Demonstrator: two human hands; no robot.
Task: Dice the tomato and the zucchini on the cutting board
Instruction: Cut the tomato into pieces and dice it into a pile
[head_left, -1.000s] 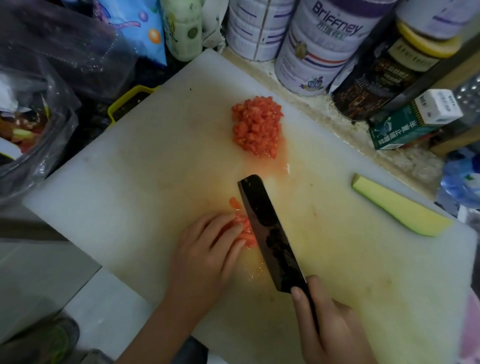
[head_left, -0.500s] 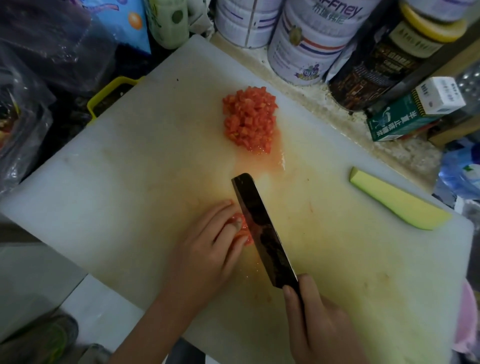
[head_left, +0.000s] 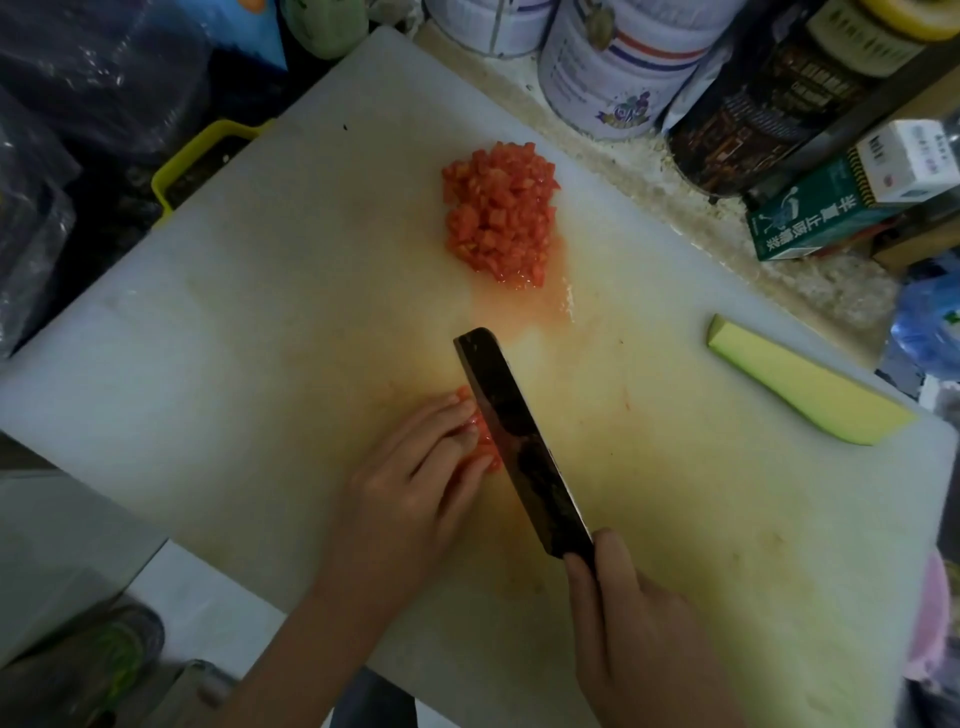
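A white cutting board (head_left: 249, 332) fills the middle of the head view, stained with tomato juice. A pile of diced tomato (head_left: 498, 213) lies toward its far side. My left hand (head_left: 410, 483) presses curled fingers on a small remaining piece of tomato (head_left: 485, 447), mostly hidden under the fingertips. My right hand (head_left: 634, 623) grips the handle of a dark cleaver (head_left: 519, 441), whose blade stands edge-down right against the tomato piece and my left fingers. A pale green zucchini wedge (head_left: 800, 387) lies at the board's right edge, apart from both hands.
Tins (head_left: 623, 67), a dark jar (head_left: 779, 98) and a green box (head_left: 831, 208) crowd the counter just behind the board. Plastic bags (head_left: 78, 104) and a yellow-rimmed container (head_left: 202, 150) sit at the left. A pink item (head_left: 940, 623) shows at the right edge.
The cleaver has shifted slightly left, closer to my left fingers, which have drawn back over a shrinking tomato piece. The view has tilted a little downward.
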